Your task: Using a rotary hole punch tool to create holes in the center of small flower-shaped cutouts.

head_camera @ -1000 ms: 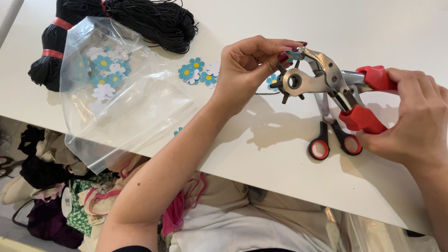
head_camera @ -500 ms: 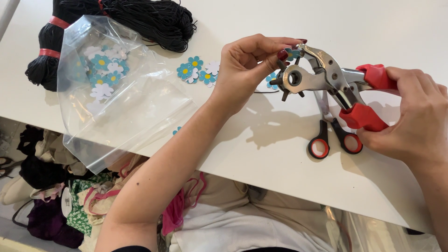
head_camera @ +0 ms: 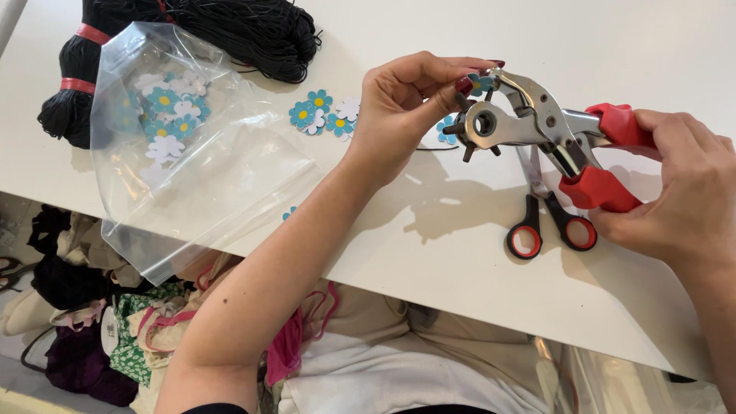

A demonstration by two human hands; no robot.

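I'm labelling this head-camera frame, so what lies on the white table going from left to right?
Black cord bundle → clear plastic bag of paper flowers → loose blue and white flowers → left hand → punch pliers above the scissors → right hand.

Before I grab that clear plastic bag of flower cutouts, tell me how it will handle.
The clear plastic bag looks thin and crumpled, so probably floppy. It holds only a few flat flower cutouts, so likely very light. Its lower end overhangs the white table edge, so a push may slide it off.
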